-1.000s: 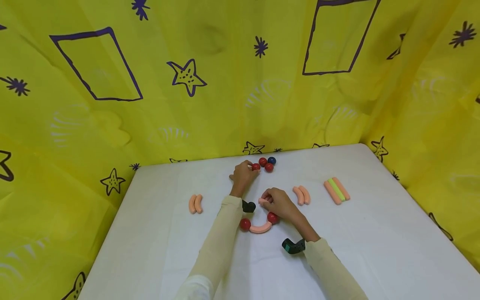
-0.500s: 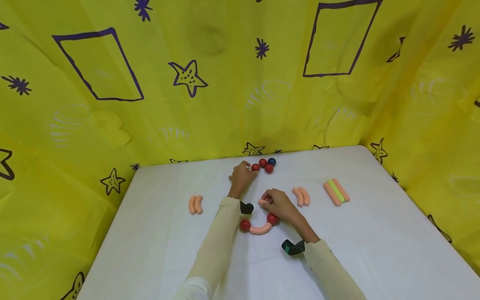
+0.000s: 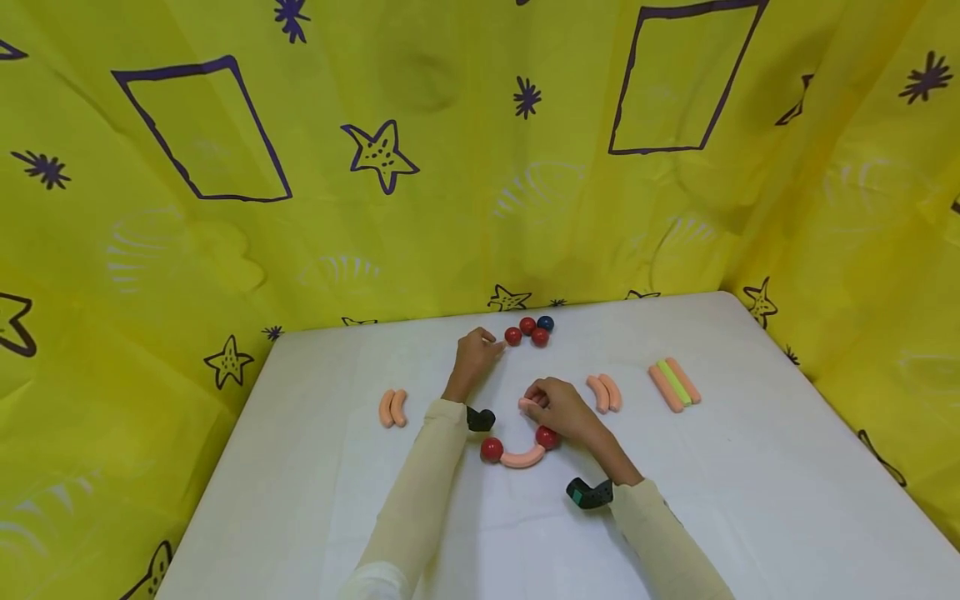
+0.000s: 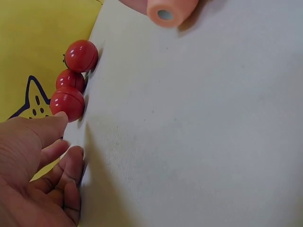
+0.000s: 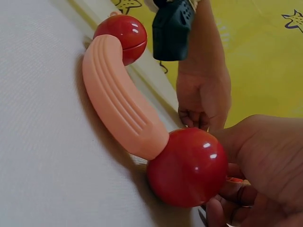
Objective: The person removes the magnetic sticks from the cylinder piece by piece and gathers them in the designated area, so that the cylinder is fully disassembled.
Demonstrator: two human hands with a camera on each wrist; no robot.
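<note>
My left hand (image 3: pixel 476 357) lies just left of a red ball (image 3: pixel 513 336), its fingers relaxed and holding nothing. In the left wrist view the thumb tip overlaps the nearest red ball (image 4: pixel 67 103). My right hand (image 3: pixel 561 407) pinches a pink curved rod (image 3: pixel 528 403) between thumb and fingers. In the left wrist view a pink rod end (image 4: pixel 166 12) with a grey disc shows at the top. Below the hands, another pink curved rod (image 3: pixel 523 458) joins two red balls, a left one (image 3: pixel 492 450) and a right one (image 3: pixel 547 437).
Two more red balls and a dark blue ball (image 3: pixel 545 323) stand at the back. Curved orange rods lie in pairs, left (image 3: pixel 392 408) and right (image 3: pixel 604 393). Straight rods (image 3: pixel 674 384), orange and green, lie farther right. A yellow patterned curtain (image 3: pixel 450 233) borders the white table (image 3: pixel 315 500).
My left hand has let go of the leftmost red ball and drawn back to the left. The right hand still holds the pink curved rod in the same place.
</note>
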